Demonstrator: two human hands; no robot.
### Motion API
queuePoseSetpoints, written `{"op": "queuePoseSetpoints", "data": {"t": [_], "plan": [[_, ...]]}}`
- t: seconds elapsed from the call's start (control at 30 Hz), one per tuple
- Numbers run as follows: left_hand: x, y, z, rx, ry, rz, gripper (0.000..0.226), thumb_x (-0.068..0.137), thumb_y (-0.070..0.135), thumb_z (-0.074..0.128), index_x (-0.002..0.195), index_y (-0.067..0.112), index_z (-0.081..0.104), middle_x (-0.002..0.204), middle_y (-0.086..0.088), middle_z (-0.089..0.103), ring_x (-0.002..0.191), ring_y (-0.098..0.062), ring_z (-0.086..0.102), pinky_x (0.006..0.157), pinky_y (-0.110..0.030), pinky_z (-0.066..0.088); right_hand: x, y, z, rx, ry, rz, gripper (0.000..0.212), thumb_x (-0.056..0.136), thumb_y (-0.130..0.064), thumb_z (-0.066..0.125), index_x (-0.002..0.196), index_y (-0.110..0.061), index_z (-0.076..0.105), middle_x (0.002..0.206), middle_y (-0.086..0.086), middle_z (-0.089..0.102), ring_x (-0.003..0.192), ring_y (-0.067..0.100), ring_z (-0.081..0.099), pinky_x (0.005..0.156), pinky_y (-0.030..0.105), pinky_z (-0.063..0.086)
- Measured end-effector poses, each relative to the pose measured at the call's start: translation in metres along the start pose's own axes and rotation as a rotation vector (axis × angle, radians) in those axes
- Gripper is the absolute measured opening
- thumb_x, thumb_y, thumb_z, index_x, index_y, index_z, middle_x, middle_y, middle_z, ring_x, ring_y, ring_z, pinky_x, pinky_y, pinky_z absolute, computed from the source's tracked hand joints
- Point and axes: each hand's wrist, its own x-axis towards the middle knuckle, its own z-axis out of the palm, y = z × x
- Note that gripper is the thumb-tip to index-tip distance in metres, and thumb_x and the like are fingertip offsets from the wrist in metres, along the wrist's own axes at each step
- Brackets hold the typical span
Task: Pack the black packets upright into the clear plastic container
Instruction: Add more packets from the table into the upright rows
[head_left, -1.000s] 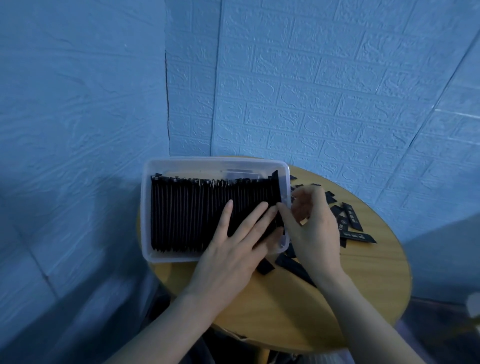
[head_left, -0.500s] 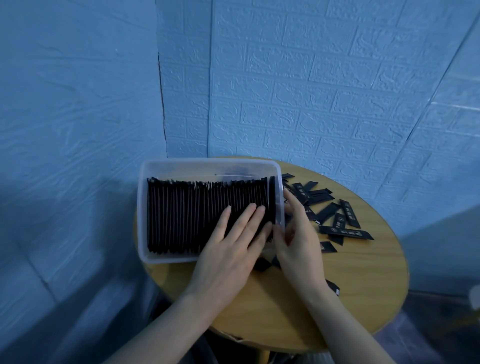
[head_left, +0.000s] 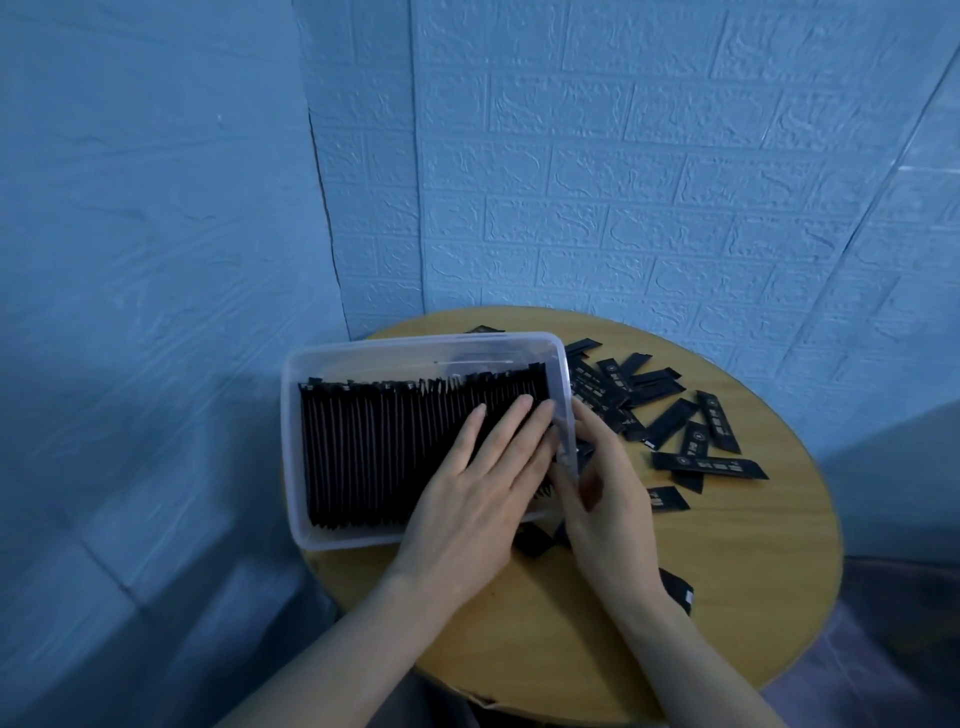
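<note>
The clear plastic container (head_left: 415, 344) sits on the left part of the round wooden table (head_left: 753, 571). A dense row of black packets (head_left: 374, 452) stands upright in it, filling nearly its whole length. My left hand (head_left: 467, 499) lies flat on the tops of the packets at the right end, fingers straight. Next to it, my right hand (head_left: 608, 499) rests against the outside of the container's right end wall, fingers pointing up along it. I see no packet in it. Several loose black packets (head_left: 675, 421) lie flat on the table to the right.
Blue brick-textured walls close in behind and to the left of the table. One packet (head_left: 678, 590) lies by my right wrist, and another (head_left: 532, 540) pokes out under my hands near the container's front corner. Bare wood shows at the front right.
My right hand has come down from above the container's right end to lie against its end wall. My left hand has stayed pressed on the packets.
</note>
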Motion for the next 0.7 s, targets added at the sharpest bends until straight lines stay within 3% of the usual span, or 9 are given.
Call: {"op": "queuePoseSetpoints", "data": {"t": [0.2,0.3,0.37,0.43,0.5,0.6,0.7], "plan": [[0.006,-0.006,-0.002,0.006,-0.06,0.037,0.068,0.087,0.021,0.043,0.152,0.008,0.028,0.163,-0.012,0.015,0.151,-0.027,0.009,0.117,-0.049,0.014,0.0,0.002,-0.001,0.036,-0.018,0.004,0.064,0.089,-0.006,0.064,0.143,-0.028,0.038,0.113,-0.008,0.058,0.081,-0.002,0.056,0.067,0.008,0.045],[0.003,-0.011,-0.007,-0.008,-0.07,0.052,0.083,0.086,0.034,0.058,0.155,0.011,0.019,0.163,-0.01,0.013,0.151,-0.026,0.01,0.117,-0.049,0.014,0.001,0.003,0.0,0.062,-0.027,0.022,0.064,0.089,-0.009,0.062,0.144,-0.031,0.037,0.115,-0.008,0.058,0.089,-0.004,0.052,0.074,0.011,0.046],[-0.004,-0.021,-0.011,-0.021,-0.056,0.072,0.089,0.086,0.05,0.062,0.156,0.016,0.02,0.163,-0.009,0.015,0.151,-0.026,0.011,0.117,-0.05,0.015,0.002,0.002,0.0,0.07,-0.027,0.028,0.063,0.089,-0.009,0.062,0.143,-0.031,0.038,0.108,-0.012,0.058,0.082,-0.001,0.054,0.07,0.01,0.045],[-0.015,-0.038,-0.017,-0.024,-0.013,0.07,0.08,0.091,0.059,0.052,0.155,0.02,0.024,0.163,-0.008,0.017,0.151,-0.025,0.013,0.117,-0.052,0.016,0.002,0.0,-0.001,0.067,-0.027,0.027,0.061,0.089,-0.012,0.061,0.143,-0.029,0.038,0.095,-0.019,0.055,0.072,0.006,0.055,0.061,0.009,0.043],[-0.029,-0.059,-0.022,-0.034,0.079,0.04,0.064,0.098,0.056,0.041,0.151,0.021,0.034,0.16,-0.008,0.025,0.149,-0.025,0.019,0.117,-0.055,0.019,0.003,-0.001,-0.001,0.054,-0.034,0.035,0.061,0.09,-0.012,0.06,0.143,-0.03,0.037,0.085,-0.024,0.05,0.068,0.008,0.054,0.056,0.008,0.04],[-0.049,-0.093,-0.026,-0.088,0.239,-0.066,0.049,0.1,0.041,0.044,0.142,0.017,0.05,0.154,-0.01,0.038,0.145,-0.026,0.031,0.114,-0.056,0.027,0.005,-0.002,-0.001,0.033,-0.061,0.066,0.06,0.092,-0.013,0.056,0.144,-0.033,0.034,0.067,-0.021,0.049,0.062,0.009,0.051,0.048,0.013,0.036],[-0.066,-0.118,-0.017,-0.179,0.328,-0.247,0.046,0.096,0.029,0.05,0.14,0.017,0.051,0.155,-0.012,0.035,0.144,-0.028,0.032,0.112,-0.057,0.029,0.007,-0.002,-0.001,0.036,-0.103,0.078,0.06,0.094,-0.013,0.053,0.146,-0.034,0.032,0.07,-0.013,0.057,0.056,0.012,0.049,0.045,0.02,0.036]]}}
